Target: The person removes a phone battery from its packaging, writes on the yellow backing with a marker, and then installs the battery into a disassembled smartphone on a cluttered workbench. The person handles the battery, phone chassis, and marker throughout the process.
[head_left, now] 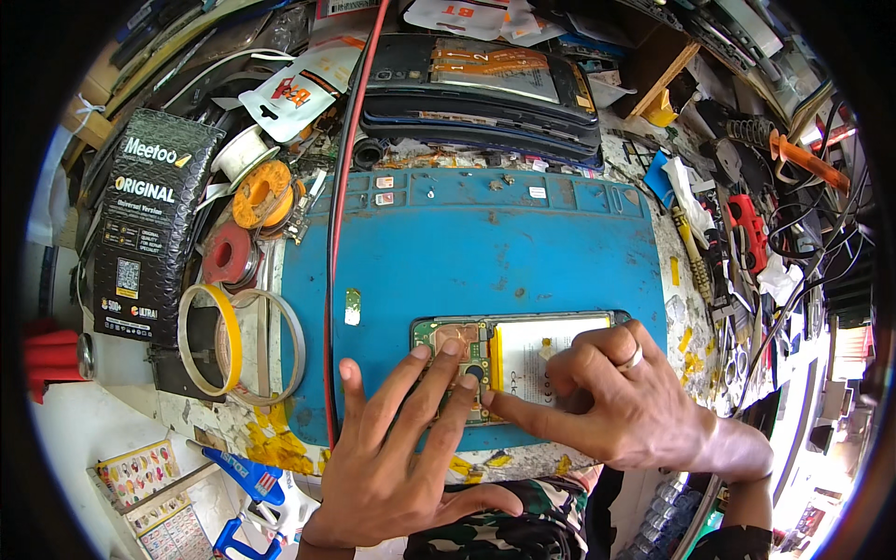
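An opened smartphone lies sideways on the blue work mat, its green circuit board at the left and a white battery at the right. My left hand is open, with fingers spread and fingertips resting on the board. Reaching in from the right, my right hand wears a ring and has its fingers curled over the battery. Its thumb tip touches the board's edge beside the battery. Whether anything small sits inside those curled fingers is hidden.
The blue mat bears a small green board piece. A red-and-black cable crosses it. Tape rolls, spools and a black padded package stand left. Stacked phone bodies lie behind; tools crowd the right.
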Demonstrator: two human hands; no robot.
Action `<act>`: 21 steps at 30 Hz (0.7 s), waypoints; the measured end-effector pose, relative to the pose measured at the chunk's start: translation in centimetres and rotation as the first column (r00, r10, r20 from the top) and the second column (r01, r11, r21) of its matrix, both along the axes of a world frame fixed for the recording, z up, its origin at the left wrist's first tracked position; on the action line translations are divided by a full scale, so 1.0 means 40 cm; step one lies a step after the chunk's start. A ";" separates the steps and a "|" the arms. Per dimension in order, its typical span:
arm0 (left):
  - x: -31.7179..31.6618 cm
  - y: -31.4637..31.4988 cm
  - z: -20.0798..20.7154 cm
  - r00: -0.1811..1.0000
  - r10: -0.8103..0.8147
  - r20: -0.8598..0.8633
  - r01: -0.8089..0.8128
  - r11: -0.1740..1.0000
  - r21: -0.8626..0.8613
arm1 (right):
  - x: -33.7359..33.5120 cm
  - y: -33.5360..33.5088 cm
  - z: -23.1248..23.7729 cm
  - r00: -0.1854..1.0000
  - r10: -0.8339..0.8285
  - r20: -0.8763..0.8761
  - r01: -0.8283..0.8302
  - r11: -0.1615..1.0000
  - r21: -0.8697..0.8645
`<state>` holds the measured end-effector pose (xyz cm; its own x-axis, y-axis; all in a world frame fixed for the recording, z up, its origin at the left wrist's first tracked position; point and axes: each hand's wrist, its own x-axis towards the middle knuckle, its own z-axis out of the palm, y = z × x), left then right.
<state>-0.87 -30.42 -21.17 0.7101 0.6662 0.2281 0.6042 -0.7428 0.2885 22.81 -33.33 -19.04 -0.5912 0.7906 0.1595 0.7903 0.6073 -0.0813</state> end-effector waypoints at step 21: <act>-0.001 0.002 -0.003 0.994 -0.019 0.111 0.026 0.998 -0.064 | 0.004 0.056 0.030 0.998 -0.066 0.020 0.067 0.997 -0.040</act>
<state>-0.89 -30.36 -21.27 0.6982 0.6661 0.2626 0.5491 -0.7335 0.4006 22.95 -31.09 -17.86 -0.5399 0.8337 0.1161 0.8303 0.5501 -0.0897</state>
